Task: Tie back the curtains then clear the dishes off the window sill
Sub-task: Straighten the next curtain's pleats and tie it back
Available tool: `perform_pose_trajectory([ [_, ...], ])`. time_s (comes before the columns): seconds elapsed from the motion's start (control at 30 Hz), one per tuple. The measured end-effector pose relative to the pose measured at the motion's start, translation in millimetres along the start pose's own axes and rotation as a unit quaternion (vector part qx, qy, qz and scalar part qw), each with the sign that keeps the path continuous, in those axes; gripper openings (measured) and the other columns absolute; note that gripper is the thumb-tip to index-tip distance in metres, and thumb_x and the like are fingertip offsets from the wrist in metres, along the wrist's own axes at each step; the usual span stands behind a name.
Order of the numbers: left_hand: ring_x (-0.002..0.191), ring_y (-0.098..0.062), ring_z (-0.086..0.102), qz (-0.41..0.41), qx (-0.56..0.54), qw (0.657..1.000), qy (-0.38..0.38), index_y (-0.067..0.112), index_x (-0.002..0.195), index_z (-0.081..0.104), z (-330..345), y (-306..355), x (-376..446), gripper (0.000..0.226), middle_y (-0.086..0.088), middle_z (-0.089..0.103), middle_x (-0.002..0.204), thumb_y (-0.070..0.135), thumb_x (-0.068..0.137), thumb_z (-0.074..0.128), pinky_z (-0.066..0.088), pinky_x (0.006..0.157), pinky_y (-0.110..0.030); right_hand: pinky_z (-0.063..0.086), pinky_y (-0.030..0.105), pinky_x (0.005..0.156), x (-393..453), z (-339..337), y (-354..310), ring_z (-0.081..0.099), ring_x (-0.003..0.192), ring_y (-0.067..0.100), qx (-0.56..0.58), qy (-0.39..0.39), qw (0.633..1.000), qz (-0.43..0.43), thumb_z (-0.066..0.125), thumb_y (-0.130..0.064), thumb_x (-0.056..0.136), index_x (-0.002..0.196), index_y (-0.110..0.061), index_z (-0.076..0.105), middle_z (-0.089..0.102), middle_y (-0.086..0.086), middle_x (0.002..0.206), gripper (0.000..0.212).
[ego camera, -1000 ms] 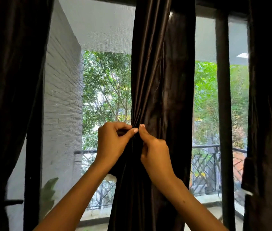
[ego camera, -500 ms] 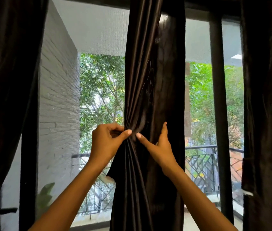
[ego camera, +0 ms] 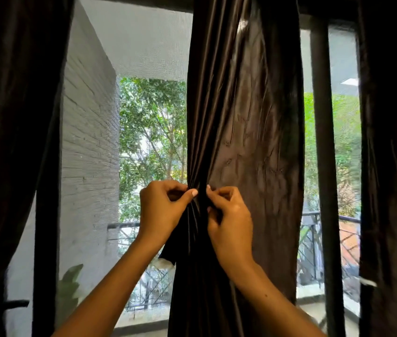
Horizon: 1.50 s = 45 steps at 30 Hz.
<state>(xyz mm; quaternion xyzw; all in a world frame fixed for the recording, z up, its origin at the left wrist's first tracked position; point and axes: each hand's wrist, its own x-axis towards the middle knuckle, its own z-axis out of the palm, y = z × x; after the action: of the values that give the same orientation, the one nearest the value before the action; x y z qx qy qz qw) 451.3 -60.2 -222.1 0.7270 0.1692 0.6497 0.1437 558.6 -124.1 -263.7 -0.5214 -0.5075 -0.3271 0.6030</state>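
Head view: my right hand (ego camera: 230, 215) has returned to the gathered curtain (ego camera: 241, 142); both it and my left hand (ego camera: 161, 210) pinch folds. Tie not yet fastened.

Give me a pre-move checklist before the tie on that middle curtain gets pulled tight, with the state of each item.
1. Middle curtain gathered at the pinch point: ok, folds bunch there.
2. Left hand gripping the fabric: ok, thumb and fingers pinch it.
3. Right hand gripping the fabric: ok, fingers curled on it.
4. Tie-back strip in hand: cannot tell, a dark end hangs below the left hand.
5. Knot formed: cannot tell, hidden between the hands.
6. Dishes on the sill: cannot tell, sill not in view.
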Motion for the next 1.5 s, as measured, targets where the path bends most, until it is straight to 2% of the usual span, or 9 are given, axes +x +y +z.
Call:
perform_pose_trajectory([
  [0.33, 0.06, -0.006, 0.067, -0.038, -0.049, 0.998, -0.015, 0.015, 0.067, 0.075, -2, 10, 2, 0.017, 0.003, 0.069, 0.059, 0.029, 0.074, 0.079, 0.054, 0.064, -0.025, 0.05, 0.039, 0.076, -9, -11, -10, 0.054, 0.098, 0.01, 0.032, -0.144, 0.989, -0.027, 0.033, -0.038, 0.079, 0.125, -0.019, 0.061, 0.05, -0.004, 0.115, 0.057],
  [0.47, 0.063, -0.008, 0.068, -0.037, -0.019, 0.999, -0.006, 0.01, 0.073, 0.074, 2, 6, 6, 0.013, -0.004, 0.072, 0.067, 0.021, 0.071, 0.082, 0.055, 0.065, -0.022, 0.028, 0.049, 0.11, -2, -12, 1, 0.026, 0.139, 0.026, -0.049, -0.005, 0.999, -0.006, 0.057, -0.036, 0.082, 0.127, -0.026, 0.06, 0.031, 0.01, 0.149, 0.046],
  [0.53, 0.064, -0.008, 0.068, -0.032, -0.019, 0.999, -0.008, 0.007, 0.076, 0.075, 3, 7, 4, 0.014, -0.003, 0.072, 0.068, 0.019, 0.071, 0.081, 0.056, 0.067, -0.024, 0.013, 0.054, 0.112, 10, -17, 5, 0.004, 0.146, 0.029, -0.063, 0.014, 0.992, 0.111, 0.066, -0.044, 0.083, 0.147, -0.026, 0.029, 0.003, 0.012, 0.159, 0.076],
  [0.67, 0.065, -0.008, 0.068, -0.035, -0.029, 0.999, -0.019, 0.007, 0.078, 0.075, -1, 4, 3, 0.014, -0.001, 0.071, 0.068, 0.018, 0.071, 0.081, 0.058, 0.069, -0.029, 0.033, 0.032, 0.11, 27, -18, 11, 0.038, 0.134, 0.015, 0.271, -0.064, 0.922, 0.269, 0.076, -0.03, 0.078, 0.151, -0.016, 0.011, 0.039, 0.011, 0.148, 0.1],
  [0.93, 0.062, 0.0, 0.064, 0.009, 0.017, 1.0, 0.001, 0.01, 0.078, 0.075, 6, 7, -2, 0.014, 0.002, 0.07, 0.068, 0.021, 0.072, 0.081, 0.048, 0.062, -0.011, 0.039, 0.013, 0.067, 3, -15, 4, 0.048, 0.067, 0.0, 0.066, -0.068, 0.991, 0.093, 0.043, 0.02, 0.07, 0.135, -0.015, 0.051, 0.063, 0.009, 0.079, 0.074],
  [1.07, 0.064, -0.002, 0.065, 0.024, -0.005, 1.0, -0.002, 0.01, 0.08, 0.077, 8, 9, -3, 0.014, 0.0, 0.073, 0.073, 0.023, 0.076, 0.078, 0.051, 0.067, -0.014, 0.03, 0.011, 0.097, -1, -12, 1, 0.053, 0.122, 0.018, 0.031, -0.158, 0.986, 0.037, 0.04, 0.021, 0.068, 0.141, -0.014, 0.042, 0.046, 0.005, 0.144, 0.081],
  [1.27, 0.065, -0.007, 0.068, -0.013, -0.006, 1.0, 0.012, 0.01, 0.077, 0.076, 11, 8, 1, 0.022, 0.0, 0.072, 0.069, 0.03, 0.071, 0.081, 0.052, 0.064, -0.017, 0.028, 0.036, 0.114, -2, -18, -1, 0.029, 0.141, 0.02, 0.015, -0.218, 0.976, 0.003, 0.035, -0.019, 0.076, 0.137, -0.021, 0.049, 0.023, -0.001, 0.155, 0.063],
  [1.4, 0.064, -0.008, 0.066, -0.023, 0.002, 0.999, 0.027, 0.007, 0.078, 0.075, 14, 5, 2, 0.019, -0.002, 0.071, 0.069, 0.022, 0.07, 0.082, 0.054, 0.065, -0.022, 0.006, 0.046, 0.115, 2, -18, 12, 0.0, 0.147, 0.023, -0.064, -0.056, 0.995, 0.058, 0.05, -0.03, 0.085, 0.139, -0.03, 0.044, 0.003, 0.004, 0.159, 0.055],
  [1.5, 0.065, -0.009, 0.067, -0.013, 0.004, 0.999, 0.03, 0.007, 0.078, 0.076, 17, 6, 0, 0.02, -0.002, 0.072, 0.071, 0.023, 0.069, 0.083, 0.056, 0.069, -0.027, 0.035, 0.041, 0.11, 9, -20, 23, 0.038, 0.136, 0.025, 0.039, 0.022, 0.992, 0.121, 0.064, -0.012, 0.087, 0.146, -0.02, 0.034, 0.039, 0.01, 0.149, 0.066],
])
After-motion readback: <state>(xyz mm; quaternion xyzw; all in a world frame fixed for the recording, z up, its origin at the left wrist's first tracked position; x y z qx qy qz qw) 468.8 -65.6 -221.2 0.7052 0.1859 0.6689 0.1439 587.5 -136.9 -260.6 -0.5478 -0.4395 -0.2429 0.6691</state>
